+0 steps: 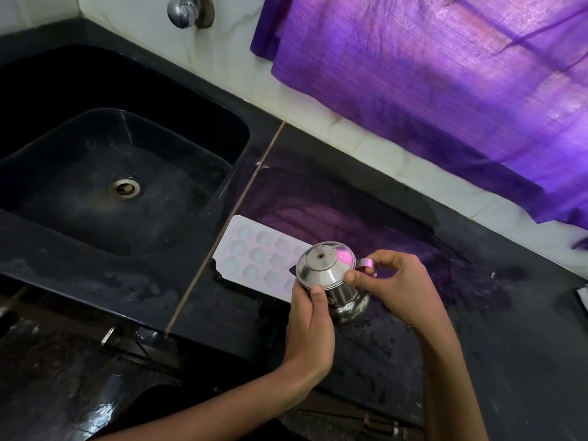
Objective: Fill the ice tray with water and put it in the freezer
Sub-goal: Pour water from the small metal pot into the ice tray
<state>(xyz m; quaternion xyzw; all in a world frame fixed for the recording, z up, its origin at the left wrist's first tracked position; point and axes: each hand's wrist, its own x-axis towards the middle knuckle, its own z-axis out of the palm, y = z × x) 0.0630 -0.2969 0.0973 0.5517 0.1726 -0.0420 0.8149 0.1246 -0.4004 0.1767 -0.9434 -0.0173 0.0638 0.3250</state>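
Step — pouring | left hand (310,326) wraps steel kettle (331,281) | right hand (393,283) pinches its handle | ice tray (251,253) just beyond fingertips — tip slowly, cell by cell

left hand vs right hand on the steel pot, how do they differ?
The left hand wraps the steel pot at its side, thumb up against the lid rim. The right hand takes a finger grip at the handle, thumb tip on the lid edge. Left comes from below, right from the side. Both grip the same pot above the counter.
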